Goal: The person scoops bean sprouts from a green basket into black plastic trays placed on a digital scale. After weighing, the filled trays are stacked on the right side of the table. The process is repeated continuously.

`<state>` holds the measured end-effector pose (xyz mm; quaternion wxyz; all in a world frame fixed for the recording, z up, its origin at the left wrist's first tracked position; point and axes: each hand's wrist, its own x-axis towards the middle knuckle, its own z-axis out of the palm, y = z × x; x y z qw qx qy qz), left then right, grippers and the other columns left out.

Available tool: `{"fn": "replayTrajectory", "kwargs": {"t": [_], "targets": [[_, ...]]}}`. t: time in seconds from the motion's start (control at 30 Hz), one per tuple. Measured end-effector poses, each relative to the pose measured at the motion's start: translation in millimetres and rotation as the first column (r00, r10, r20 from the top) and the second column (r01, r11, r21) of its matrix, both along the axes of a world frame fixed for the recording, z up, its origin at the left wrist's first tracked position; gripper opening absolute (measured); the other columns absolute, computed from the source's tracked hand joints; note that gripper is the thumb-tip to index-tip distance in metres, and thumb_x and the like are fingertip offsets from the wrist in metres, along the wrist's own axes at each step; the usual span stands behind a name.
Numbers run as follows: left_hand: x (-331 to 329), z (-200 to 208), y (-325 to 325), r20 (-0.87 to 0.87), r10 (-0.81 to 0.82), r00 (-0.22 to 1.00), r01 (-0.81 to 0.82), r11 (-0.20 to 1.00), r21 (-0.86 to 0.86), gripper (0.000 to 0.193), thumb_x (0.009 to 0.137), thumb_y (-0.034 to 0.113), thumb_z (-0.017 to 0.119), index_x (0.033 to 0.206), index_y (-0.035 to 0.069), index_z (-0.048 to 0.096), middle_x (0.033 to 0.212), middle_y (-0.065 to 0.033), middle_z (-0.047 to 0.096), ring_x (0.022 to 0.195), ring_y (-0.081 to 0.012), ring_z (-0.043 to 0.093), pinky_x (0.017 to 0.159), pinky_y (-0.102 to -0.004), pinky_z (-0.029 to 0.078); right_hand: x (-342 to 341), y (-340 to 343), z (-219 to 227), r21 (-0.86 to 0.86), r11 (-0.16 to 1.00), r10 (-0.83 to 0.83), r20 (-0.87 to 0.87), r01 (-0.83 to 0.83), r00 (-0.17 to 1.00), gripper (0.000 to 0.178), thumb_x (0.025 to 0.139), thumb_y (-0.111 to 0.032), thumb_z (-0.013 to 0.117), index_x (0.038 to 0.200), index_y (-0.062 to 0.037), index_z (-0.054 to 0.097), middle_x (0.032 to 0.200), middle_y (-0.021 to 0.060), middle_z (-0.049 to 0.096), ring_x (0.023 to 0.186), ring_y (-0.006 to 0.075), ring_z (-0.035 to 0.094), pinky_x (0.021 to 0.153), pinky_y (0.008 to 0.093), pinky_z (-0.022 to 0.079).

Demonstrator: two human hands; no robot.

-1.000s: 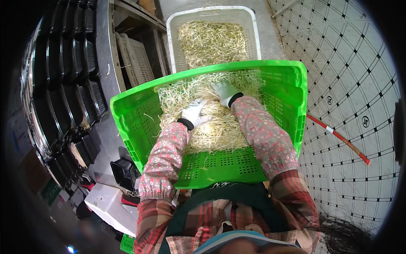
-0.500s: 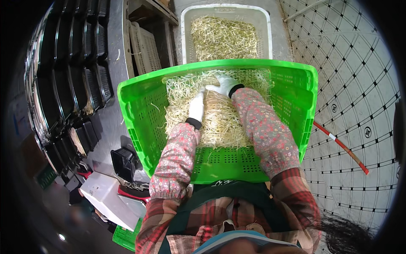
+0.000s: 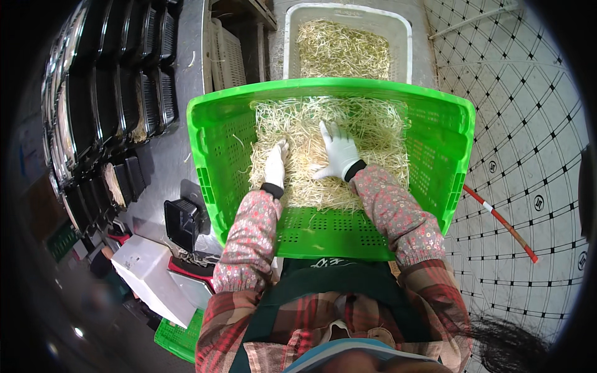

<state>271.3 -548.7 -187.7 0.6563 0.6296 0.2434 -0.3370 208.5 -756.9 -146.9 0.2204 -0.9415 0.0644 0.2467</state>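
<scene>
My gloved left hand (image 3: 275, 165) and right hand (image 3: 339, 152) press flat on the bean sprouts (image 3: 329, 149) heaped in the far half of the green crate (image 3: 214, 149), fingers spread apart and clamped on nothing, so I judge I am spreading the pile. The crate tilts toward the grey tub (image 3: 404, 31) of sprouts just beyond it. Compared with a second ago, my hands lie further apart and the crate sits nearer the tub.
</scene>
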Motion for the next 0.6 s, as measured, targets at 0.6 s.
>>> {"fn": "replayTrajectory", "kwargs": {"t": [0.6], "targets": [[-43, 260, 225, 0.747, 0.249, 0.617, -0.622, 0.735, 0.269, 0.042, 0.097, 0.015, 0.056, 0.135, -0.002, 0.05, 0.129, -0.0161, 0.058, 0.118, -0.0277, 0.058, 0.097, -0.0399, 0.048, 52, 10, -25, -0.126, 0.99, 0.016, -0.352, -0.065, 0.936, 0.125, 0.055, -0.057, 0.086, 0.148, 0.0035, 0.027, 0.135, 0.0247, 0.05, 0.127, 0.0357, 0.049, 0.106, 0.0449, 0.04]]}}
